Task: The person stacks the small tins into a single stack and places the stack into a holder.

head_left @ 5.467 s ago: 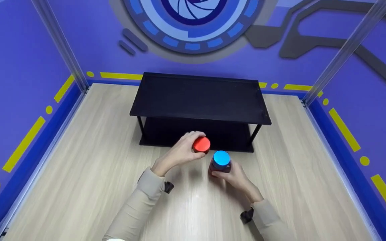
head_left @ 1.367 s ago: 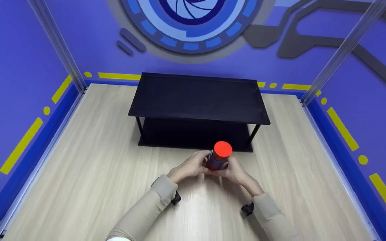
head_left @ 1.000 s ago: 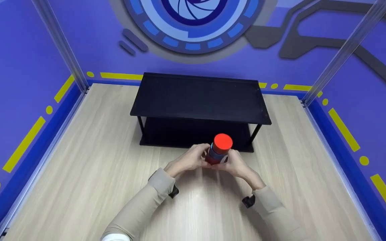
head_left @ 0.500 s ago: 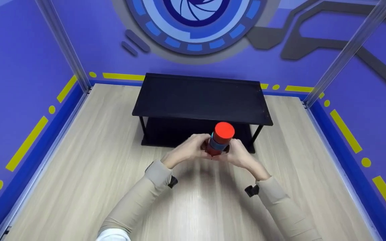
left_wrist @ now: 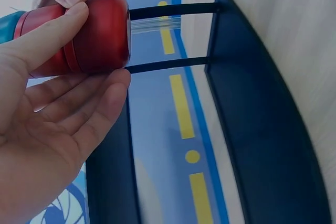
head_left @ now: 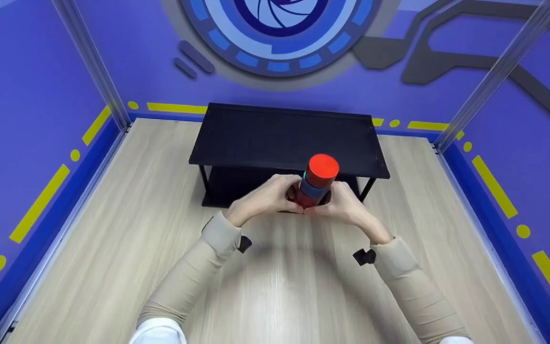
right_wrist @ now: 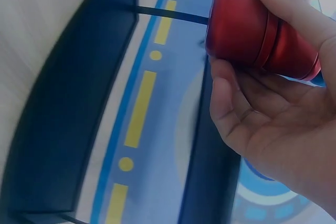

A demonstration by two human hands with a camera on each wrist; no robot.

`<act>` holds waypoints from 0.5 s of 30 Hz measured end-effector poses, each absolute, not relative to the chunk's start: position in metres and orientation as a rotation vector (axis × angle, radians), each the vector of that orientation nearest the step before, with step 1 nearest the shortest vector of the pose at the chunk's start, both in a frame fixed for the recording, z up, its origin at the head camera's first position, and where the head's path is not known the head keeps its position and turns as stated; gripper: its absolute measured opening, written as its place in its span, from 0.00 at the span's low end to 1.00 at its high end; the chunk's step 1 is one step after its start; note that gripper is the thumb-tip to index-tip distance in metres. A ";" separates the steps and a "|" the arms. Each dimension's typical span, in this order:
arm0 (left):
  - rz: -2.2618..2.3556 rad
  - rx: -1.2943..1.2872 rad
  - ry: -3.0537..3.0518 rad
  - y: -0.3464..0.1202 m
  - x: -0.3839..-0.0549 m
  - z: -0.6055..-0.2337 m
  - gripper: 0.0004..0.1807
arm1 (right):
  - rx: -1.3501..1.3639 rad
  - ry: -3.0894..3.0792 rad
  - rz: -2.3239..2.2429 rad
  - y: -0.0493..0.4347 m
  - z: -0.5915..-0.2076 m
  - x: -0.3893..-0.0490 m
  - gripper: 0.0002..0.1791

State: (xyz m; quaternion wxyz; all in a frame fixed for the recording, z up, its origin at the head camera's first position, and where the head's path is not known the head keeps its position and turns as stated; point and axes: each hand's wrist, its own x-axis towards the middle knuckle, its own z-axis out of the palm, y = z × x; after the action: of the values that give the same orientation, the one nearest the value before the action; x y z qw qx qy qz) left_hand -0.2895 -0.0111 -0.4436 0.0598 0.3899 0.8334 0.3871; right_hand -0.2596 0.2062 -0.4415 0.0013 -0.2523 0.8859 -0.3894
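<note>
Both hands together grip a stack of small round metal canisters, held up off the table before the shelf's front edge. In the head view, a red canister [head_left: 322, 168] is on top, a blue band [head_left: 311, 190] shows below it, and red shows again at the bottom. The left hand [head_left: 266, 197] grips the stack's left side and the right hand [head_left: 345, 204] its right, thumbs meeting at the near side. Both wrist views show fingers and thumbs around the lower red canister [left_wrist: 104, 35], its bottom end facing the shelf's open middle. The stack leans slightly in the head view.
A black two-tier shelf [head_left: 275, 138] stands on the wooden table [head_left: 160, 181] at the back; its lower board [left_wrist: 247, 98] and thin posts show in the left wrist view. Blue-purple panels [head_left: 26, 119] with yellow marks enclose the table on the left, back and right.
Earlier the left hand held a red-topped canister and the right a blue-topped one, apart. They then became one stack, which both hands have since raised and moved toward the shelf.
</note>
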 end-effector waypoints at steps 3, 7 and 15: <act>1.172 1.182 2.514 -0.012 -0.290 -0.435 0.24 | -0.807 2.759 -1.245 0.206 -0.434 -0.261 0.31; 1.186 1.202 2.498 -0.014 -0.292 -0.425 0.25 | -0.802 2.730 -1.283 0.207 -0.424 -0.263 0.32; 1.220 1.213 2.496 -0.016 -0.299 -0.408 0.25 | -0.742 2.741 -1.267 0.203 -0.405 -0.270 0.32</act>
State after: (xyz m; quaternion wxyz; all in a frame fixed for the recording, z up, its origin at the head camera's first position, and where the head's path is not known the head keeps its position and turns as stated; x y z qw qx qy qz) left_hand -0.2989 -0.0161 -0.4081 0.0551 0.3995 0.8221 0.4018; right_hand -0.2705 0.2031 -0.4049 0.0162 -0.2387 0.8813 -0.4074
